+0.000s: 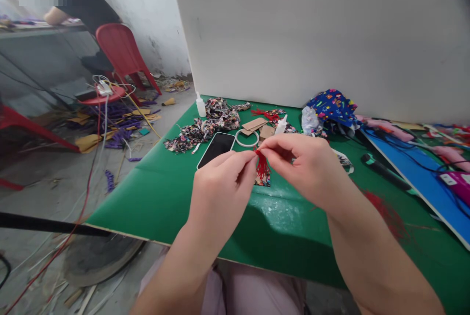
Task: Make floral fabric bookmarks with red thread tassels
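Note:
A small tassel of red threads hangs between my two hands, above the green tabletop. My left hand pinches its upper end from the left, fingers closed. From the right, my right hand also pinches the top of the tassel between thumb and forefinger. Behind the tassel lies a piece of flowered fabric, partly hidden. Just beyond my fingertips are a pale ring, brown cardboard pieces and a white glue bottle. A phone lies by my left hand.
Flowered fabric strips and another white bottle are at the table's left. A blue patterned cloth, a utility knife, a blue board and loose red threads lie right. A white panel stands behind. A person sits on a red chair.

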The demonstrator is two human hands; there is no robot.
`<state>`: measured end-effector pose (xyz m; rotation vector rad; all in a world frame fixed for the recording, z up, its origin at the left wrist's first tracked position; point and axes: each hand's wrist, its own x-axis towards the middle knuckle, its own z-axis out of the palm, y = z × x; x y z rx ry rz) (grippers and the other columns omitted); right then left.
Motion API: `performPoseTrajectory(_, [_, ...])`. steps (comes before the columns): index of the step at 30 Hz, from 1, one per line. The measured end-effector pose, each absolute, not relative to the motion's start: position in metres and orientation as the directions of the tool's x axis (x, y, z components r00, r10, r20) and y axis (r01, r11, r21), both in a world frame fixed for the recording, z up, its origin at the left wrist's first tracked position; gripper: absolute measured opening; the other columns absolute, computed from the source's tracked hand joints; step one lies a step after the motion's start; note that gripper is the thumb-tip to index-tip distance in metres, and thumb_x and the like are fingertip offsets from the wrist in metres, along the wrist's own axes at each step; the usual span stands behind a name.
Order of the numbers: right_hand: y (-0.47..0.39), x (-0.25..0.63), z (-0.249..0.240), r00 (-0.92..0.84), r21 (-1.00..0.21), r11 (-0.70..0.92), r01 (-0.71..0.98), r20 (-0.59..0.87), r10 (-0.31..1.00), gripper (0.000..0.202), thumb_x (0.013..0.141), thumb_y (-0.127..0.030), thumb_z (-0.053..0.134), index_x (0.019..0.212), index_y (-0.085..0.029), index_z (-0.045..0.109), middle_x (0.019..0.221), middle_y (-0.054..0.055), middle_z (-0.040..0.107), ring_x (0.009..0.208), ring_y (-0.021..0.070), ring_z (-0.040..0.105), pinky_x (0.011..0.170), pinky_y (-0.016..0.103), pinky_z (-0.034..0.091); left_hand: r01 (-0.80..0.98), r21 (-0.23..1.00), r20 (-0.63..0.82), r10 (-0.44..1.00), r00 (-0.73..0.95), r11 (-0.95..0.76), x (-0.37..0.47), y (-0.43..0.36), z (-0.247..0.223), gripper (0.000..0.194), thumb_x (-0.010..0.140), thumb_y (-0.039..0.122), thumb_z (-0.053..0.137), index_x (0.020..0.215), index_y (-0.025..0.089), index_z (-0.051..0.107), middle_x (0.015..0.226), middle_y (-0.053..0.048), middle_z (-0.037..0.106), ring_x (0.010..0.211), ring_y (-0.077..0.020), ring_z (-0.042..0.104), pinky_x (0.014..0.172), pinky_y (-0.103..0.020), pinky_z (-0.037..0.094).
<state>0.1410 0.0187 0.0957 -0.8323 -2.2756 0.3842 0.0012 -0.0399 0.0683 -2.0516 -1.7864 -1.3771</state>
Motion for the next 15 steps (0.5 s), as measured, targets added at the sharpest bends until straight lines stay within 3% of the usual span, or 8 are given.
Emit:
performPoseTrajectory(6, [0.0201,0.1448,0.0985,-0.581,-0.608,0.671,0.424,0.386,0.717,0.013,0.081,-0.020,0.049,0.076,-0.018,0.061,0.066,-0.002,0.059,0.055,0.0064,0.046,0.045,0.018,0.031,0.761,0.559,0.601,0.793,-0.098,-0.329,-0.0009,-0.0402,0.0714,0.010,0.081,0.019,0.054,0.078,0.019,0.065,0.068,0.005,0.064,0.059,-0.0063,0.055,0.056,-0.015,0.040])
performPoseTrajectory(15, [0.0215,0.1438,0.0981,-0.586,-0.687,0.613,0.390,0.328,0.741,0.014,0.082,-0.022,0.047,0.075,-0.018,0.059,0.060,-0.004,0.053,0.047,0.0046,0.039,0.041,0.018,0.027,0.708,0.640,0.530,0.839,-0.126,-0.298,-0.0029,-0.0385,0.0696,0.010,0.081,0.022,0.055,0.080,0.021,0.064,0.068,0.006,0.063,0.057,-0.0058,0.053,0.055,-0.015,0.040])
